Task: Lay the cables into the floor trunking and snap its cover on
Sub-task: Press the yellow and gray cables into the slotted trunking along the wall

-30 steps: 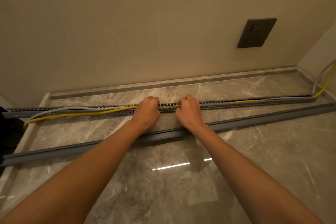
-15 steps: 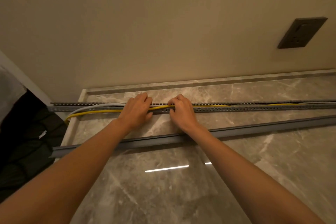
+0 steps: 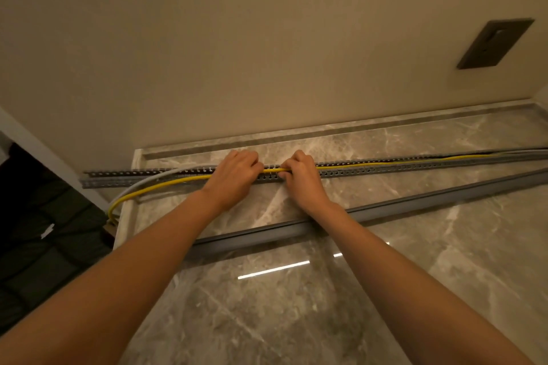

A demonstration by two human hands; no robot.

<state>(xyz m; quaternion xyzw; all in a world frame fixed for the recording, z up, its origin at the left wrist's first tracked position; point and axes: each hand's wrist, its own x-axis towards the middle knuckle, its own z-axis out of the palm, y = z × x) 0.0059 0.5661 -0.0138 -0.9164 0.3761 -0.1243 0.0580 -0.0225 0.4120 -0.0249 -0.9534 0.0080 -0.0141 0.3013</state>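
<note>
A long grey slotted trunking [image 3: 385,167] lies on the marble floor along the wall. A yellow cable [image 3: 350,166] and a grey cable [image 3: 154,179] run in it and spill out over its near side at the left end. My left hand [image 3: 234,175] and my right hand [image 3: 302,176] rest side by side on the trunking's middle, fingers curled over the yellow cable, which shows between them. The grey cover strip [image 3: 415,204] lies loose on the floor just in front, passing under my forearms.
A dark wall socket [image 3: 495,43] sits on the beige wall at upper right. A marble skirting ledge [image 3: 326,130] runs behind the trunking. A dark padded object [image 3: 44,231] fills the left side beyond the floor's edge.
The view has shifted left along the trunking and both hands have slid left with it, still pressing on the yellow cable. The trunking's left end has come well into view.
</note>
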